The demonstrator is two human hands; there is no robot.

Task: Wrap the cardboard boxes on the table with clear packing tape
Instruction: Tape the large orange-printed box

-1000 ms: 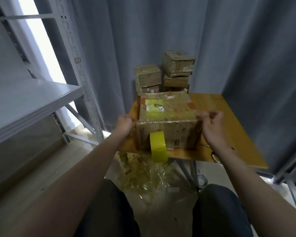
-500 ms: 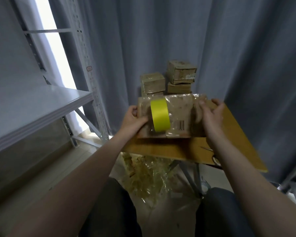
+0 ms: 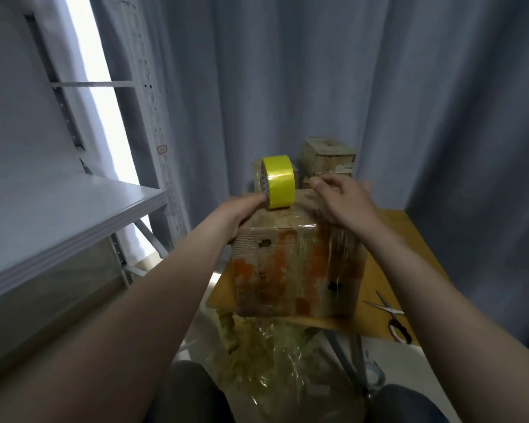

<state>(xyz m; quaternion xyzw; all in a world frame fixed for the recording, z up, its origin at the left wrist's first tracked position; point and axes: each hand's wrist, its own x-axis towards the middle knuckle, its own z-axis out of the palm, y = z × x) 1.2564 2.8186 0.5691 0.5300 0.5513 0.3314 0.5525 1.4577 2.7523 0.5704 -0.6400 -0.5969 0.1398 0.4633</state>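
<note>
Fingers of left hand apparently touch tape roll atop box.

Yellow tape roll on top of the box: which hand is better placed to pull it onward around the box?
Left, probably. The left hand already touches the tape roll at its near edge, while the right hand rests spread on the box top, steadying it.

**Tally on and around the table**

We count three cardboard boxes: one large taped box in front and two smaller ones behind, one plain to see, the other mostly hidden. We count one yellow tape roll, one pair of scissors, one table, one shelf unit, and two hands, left and right.
</note>
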